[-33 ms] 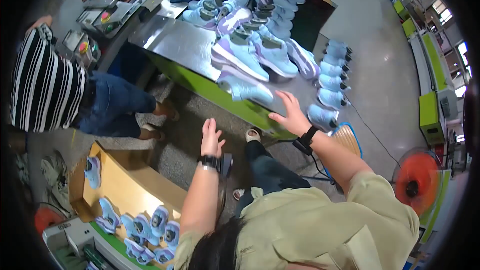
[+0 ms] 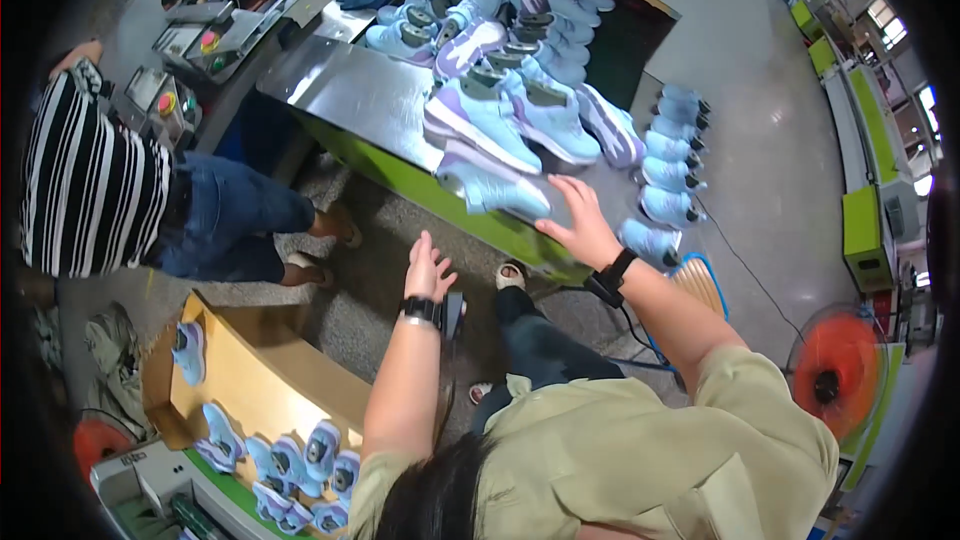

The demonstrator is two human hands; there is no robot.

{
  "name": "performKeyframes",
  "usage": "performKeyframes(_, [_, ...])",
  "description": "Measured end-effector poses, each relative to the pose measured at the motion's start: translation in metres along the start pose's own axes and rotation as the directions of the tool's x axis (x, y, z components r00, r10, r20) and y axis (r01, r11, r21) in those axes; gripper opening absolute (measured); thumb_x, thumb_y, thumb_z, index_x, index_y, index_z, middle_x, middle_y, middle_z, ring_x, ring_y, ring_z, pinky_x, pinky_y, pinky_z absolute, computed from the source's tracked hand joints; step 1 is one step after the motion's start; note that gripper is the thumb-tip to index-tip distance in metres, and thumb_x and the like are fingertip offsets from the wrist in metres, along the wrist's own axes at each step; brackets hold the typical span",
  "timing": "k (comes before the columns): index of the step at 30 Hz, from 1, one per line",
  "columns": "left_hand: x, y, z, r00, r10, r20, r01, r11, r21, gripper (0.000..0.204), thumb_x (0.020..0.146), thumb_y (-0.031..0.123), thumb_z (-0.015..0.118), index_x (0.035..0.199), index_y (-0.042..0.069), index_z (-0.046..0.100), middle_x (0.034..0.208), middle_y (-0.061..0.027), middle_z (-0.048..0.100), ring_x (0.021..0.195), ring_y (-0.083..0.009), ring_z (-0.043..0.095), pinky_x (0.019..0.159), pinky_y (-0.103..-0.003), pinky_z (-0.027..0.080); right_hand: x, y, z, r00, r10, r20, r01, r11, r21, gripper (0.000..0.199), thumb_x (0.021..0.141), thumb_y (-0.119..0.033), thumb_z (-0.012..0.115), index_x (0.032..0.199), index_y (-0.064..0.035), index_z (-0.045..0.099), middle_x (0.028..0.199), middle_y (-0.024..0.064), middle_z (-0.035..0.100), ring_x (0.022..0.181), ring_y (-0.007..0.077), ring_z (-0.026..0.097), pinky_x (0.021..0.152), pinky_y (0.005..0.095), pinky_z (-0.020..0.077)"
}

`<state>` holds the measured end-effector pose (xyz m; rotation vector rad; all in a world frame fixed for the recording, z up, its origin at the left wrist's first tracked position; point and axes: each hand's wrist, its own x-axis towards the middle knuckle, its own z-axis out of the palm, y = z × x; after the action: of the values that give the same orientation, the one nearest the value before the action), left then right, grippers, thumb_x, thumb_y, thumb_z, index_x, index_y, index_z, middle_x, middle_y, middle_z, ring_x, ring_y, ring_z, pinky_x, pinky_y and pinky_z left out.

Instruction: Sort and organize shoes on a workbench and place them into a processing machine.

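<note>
My right hand point(image 2: 582, 222) is held over the near edge of the metal-topped table point(image 2: 350, 80), fingers and thumb apart. Closest to it lies a light blue sneaker point(image 2: 505, 192) with a lilac sole, tipped on its side at the table edge. Whether the fingertips touch the sneaker or the tabletop I cannot tell. My left hand point(image 2: 428, 270) hovers over the floor gap in front of the table, fingers spread, holding nothing. Behind the tipped sneaker, a pile of similar blue and lilac sneakers point(image 2: 478, 125) covers much of the tabletop.
A row of sneakers point(image 2: 668, 175) stands along the table's right side. At lower left, more sneakers point(image 2: 285, 460) sit on a wooden surface point(image 2: 250, 365). A person in a striped top point(image 2: 100, 170) stands at left by a machine. An orange fan point(image 2: 835, 370) is at right.
My left hand has turned slightly and its fingers have spread wider. The view has shifted a little; my right hand stays by the tipped sneaker.
</note>
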<state>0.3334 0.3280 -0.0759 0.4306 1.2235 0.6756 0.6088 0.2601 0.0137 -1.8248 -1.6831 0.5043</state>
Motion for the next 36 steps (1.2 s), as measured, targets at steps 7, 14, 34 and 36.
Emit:
performKeyframes(7, [0.11,0.039,0.103,0.987,-0.158,-0.038,0.159,0.987,0.024,0.072,0.083,0.043,0.075,0.135,0.001,0.048,0.117,-0.0121,0.063,0.102,-0.0283,0.064,0.081,-0.041,0.053,0.15,0.029,0.049,0.965,0.245,0.097,-0.254,0.963,0.094,0.097,0.065,-0.043,0.085,0.132,0.0077,0.037,0.127,0.0302,0.052,0.119,0.0401,0.052,0.103,0.0426,0.0406])
performKeyframes(14, [0.1,0.069,0.112,0.993,0.117,-0.003,-0.114,0.96,-0.256,0.048,0.081,0.008,0.076,0.123,0.002,0.052,0.115,-0.0086,0.061,0.104,-0.023,0.06,0.089,-0.038,0.05,0.122,0.034,-0.004,0.963,0.263,0.057,-0.262,0.869,0.42,0.095,0.06,-0.034,0.088,0.131,0.0012,0.035,0.123,0.0187,0.049,0.116,0.0281,0.049,0.102,0.0371,0.0383])
performKeyframes(34, [0.125,0.13,0.126,0.931,0.09,0.354,0.088,0.885,-0.457,0.081,0.093,0.007,0.053,0.156,0.028,0.006,0.148,-0.012,0.038,0.132,-0.0345,0.043,0.106,-0.053,0.038,0.491,0.117,-0.444,0.64,-0.009,-0.768,-0.433,0.822,-0.37,0.061,0.083,-0.031,0.069,0.135,-0.0064,0.05,0.125,0.0222,0.058,0.121,0.0368,0.052,0.102,0.0417,0.0422])
performKeyframes(36, [0.132,0.138,0.132,0.924,0.135,0.358,0.036,0.901,-0.433,0.081,0.094,0.006,0.052,0.156,0.028,0.005,0.15,-0.0117,0.036,0.132,-0.0338,0.042,0.108,-0.051,0.037,0.482,0.125,-0.43,0.563,-0.398,-0.724,0.031,0.886,-0.463,0.041,0.092,-0.01,0.058,0.133,-0.0083,0.055,0.131,0.0194,0.053,0.127,0.0338,0.047,0.103,0.0402,0.0411])
